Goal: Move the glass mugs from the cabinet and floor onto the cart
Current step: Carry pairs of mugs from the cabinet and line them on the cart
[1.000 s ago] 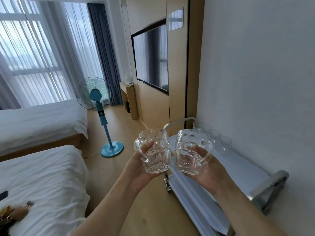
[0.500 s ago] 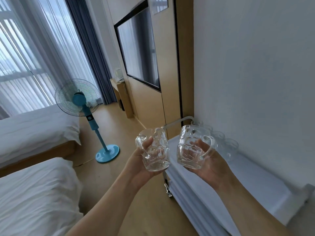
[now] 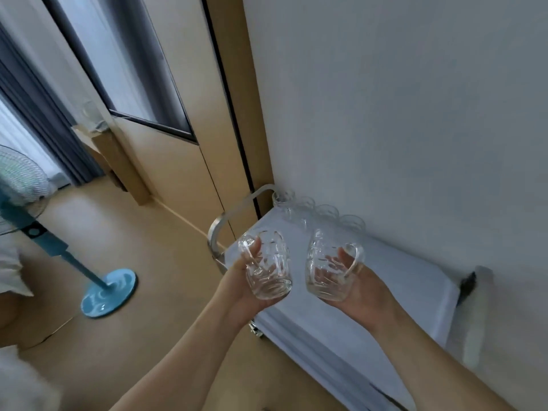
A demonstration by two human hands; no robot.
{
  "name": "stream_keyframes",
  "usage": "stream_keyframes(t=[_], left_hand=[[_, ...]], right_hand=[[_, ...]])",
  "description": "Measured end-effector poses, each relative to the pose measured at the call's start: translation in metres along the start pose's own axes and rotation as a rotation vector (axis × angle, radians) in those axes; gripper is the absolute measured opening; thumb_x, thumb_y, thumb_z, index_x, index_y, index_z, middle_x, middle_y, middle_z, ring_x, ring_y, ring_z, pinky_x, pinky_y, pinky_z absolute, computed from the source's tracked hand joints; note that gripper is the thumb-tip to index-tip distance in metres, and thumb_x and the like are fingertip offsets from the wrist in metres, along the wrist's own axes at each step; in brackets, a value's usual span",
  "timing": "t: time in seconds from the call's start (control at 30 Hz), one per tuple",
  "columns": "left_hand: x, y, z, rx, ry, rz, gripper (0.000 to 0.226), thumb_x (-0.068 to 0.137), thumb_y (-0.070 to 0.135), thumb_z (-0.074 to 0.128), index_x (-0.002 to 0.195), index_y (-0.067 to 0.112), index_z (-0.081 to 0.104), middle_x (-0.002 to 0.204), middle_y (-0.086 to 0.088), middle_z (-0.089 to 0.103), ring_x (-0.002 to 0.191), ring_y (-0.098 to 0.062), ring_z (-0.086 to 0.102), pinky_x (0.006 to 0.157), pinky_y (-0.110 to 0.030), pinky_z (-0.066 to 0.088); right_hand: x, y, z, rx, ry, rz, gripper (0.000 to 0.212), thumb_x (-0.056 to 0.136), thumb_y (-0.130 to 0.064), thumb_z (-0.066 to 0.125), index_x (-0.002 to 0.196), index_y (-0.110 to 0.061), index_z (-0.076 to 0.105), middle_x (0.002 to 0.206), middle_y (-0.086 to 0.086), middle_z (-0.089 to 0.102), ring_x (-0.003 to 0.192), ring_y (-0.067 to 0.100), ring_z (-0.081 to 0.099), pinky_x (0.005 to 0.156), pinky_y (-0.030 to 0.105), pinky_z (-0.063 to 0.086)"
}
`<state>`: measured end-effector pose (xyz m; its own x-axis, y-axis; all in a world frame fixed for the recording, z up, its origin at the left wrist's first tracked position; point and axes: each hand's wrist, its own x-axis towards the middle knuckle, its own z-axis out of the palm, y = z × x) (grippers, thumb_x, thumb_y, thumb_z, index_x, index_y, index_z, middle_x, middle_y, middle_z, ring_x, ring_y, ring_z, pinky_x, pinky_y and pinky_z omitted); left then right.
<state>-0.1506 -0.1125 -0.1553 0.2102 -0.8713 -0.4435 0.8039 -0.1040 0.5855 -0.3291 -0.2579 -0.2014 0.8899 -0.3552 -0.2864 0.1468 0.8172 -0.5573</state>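
We note a pale wall (image 3: 400, 99) filling the right of the view, with wood panelling (image 3: 178, 161) to its left that carries a dark wall-mounted screen (image 3: 124, 63). The wooden floor (image 3: 148, 262) runs below the panelling. Against the wall stands the cart (image 3: 400, 280), its top covered in white and its curved metal handle (image 3: 237, 212) at the far end. A blue pedestal fan (image 3: 38, 232) stands on the floor at the left, well apart from the cart, with grey curtains (image 3: 44, 120) behind it. At the far end of the cart top, close to the wall, we observe a row of glass mugs (image 3: 320, 210) already standing; the glass is faint against the wall and we cannot count them with certainty. Two bare forearms reach forward from the bottom of the view. The left hand (image 3: 246, 280) grips a glass mug (image 3: 269, 265) with fingers curled through and round its handle, which faces left; this mug is held in the air at the cart's near left edge, tilted slightly. The right hand (image 3: 355, 280) holds a second glass mug (image 3: 326, 268) in like manner, fingers hooked through the handle, which faces right, and showing through the glass. This mug is held above the cart top. The two held mugs are side by side and apart, with a clear gap between them.
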Motion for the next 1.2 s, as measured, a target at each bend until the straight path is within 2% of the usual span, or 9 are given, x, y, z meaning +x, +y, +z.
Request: stream_keyframes(t=[0.13,0.33,0.47,0.6,0.67,0.77,0.9,1.03,1.2], left_hand=[[0.049,0.017,-0.02,0.02,-0.026,-0.122,0.045,0.094,0.046,0.06,0.107,0.005,0.074,0.106,-0.014,0.065,0.095,-0.028,0.061,0.103,-0.044,0.038],[0.113,0.041,-0.046,0.107,-0.101,-0.316,0.045,0.088,0.043,0.069,0.109,0.004,0.071,0.101,-0.014,0.065,0.088,-0.029,0.062,0.092,-0.042,0.045],[0.149,0.044,-0.068,0.213,-0.096,-0.371,0.059,0.08,0.042,0.08,0.122,0.007,0.06,0.108,-0.015,0.06,0.091,-0.03,0.061,0.095,-0.043,0.044],[0.178,0.035,-0.071,0.364,-0.004,-0.345,0.063,0.076,0.039,0.083,0.123,0.002,0.062,0.118,-0.017,0.062,0.099,-0.034,0.065,0.099,-0.048,0.048],[0.186,0.026,-0.066,0.437,0.043,-0.318,0.081,0.063,0.039,0.09,0.13,0.004,0.06,0.114,-0.017,0.066,0.1,-0.035,0.067,0.094,-0.053,0.05],[0.201,0.009,-0.057,0.563,0.126,-0.254,0.091,0.054,0.037,0.094,0.132,0.023,0.05,0.12,-0.008,0.069,0.099,-0.031,0.072,0.087,-0.052,0.057],[0.223,-0.013,-0.04,0.668,0.176,-0.192,0.111,0.037,0.042,0.098,0.131,0.036,0.041,0.119,0.0,0.066,0.104,-0.024,0.069,0.094,-0.052,0.055],[0.243,-0.028,-0.023,0.749,0.211,-0.146,0.103,0.045,0.021,0.096,0.129,0.032,0.037,0.114,-0.005,0.065,0.102,-0.024,0.066,0.097,-0.047,0.051],[0.265,-0.042,-0.01,0.808,0.226,-0.145,0.107,0.04,0.017,0.093,0.128,0.029,0.035,0.117,0.0,0.059,0.105,-0.012,0.059,0.088,-0.033,0.045]], right_hand=[[0.026,0.001,-0.028,0.125,0.21,-0.108,0.061,0.069,-0.031,0.091,0.119,-0.015,0.058,0.102,0.011,0.059,0.093,0.029,0.057,0.097,0.043,0.044],[0.049,0.013,-0.037,0.207,0.43,-0.224,0.058,0.037,-0.016,0.1,0.087,-0.014,0.073,0.082,0.013,0.067,0.068,0.029,0.068,0.067,0.036,0.06],[0.053,0.033,-0.047,0.292,0.504,-0.27,0.029,0.076,-0.004,0.074,0.102,-0.012,0.066,0.088,0.013,0.063,0.073,0.029,0.064,0.079,0.039,0.053],[0.049,0.052,-0.063,0.314,0.589,-0.293,0.026,0.08,-0.011,0.079,0.103,-0.008,0.069,0.096,0.017,0.063,0.083,0.031,0.062,0.099,0.049,0.047],[0.047,0.054,-0.069,0.307,0.655,-0.304,0.048,0.067,-0.012,0.09,0.109,-0.011,0.067,0.101,0.017,0.059,0.087,0.031,0.059,0.105,0.049,0.041],[0.048,0.047,-0.087,0.292,0.731,-0.357,0.068,0.053,-0.016,0.098,0.109,-0.016,0.06,0.099,0.015,0.052,0.081,0.027,0.056,0.094,0.047,0.045],[0.048,0.027,-0.11,0.226,0.74,-0.379,0.033,0.063,-0.016,0.092,0.078,-0.02,0.064,0.075,0.003,0.057,0.065,0.017,0.058,0.068,0.033,0.052],[0.053,0.012,-0.146,0.039,0.945,-0.257,0.037,0.065,-0.029,0.09,0.096,-0.02,0.072,0.09,0.001,0.069,0.09,0.021,0.065,0.095,0.039,0.051],[0.063,-0.016,-0.166,-0.141,1.066,-0.231,0.055,0.062,-0.011,0.09,0.112,-0.012,0.067,0.102,0.008,0.074,0.093,0.024,0.072,0.08,0.037,0.059]])
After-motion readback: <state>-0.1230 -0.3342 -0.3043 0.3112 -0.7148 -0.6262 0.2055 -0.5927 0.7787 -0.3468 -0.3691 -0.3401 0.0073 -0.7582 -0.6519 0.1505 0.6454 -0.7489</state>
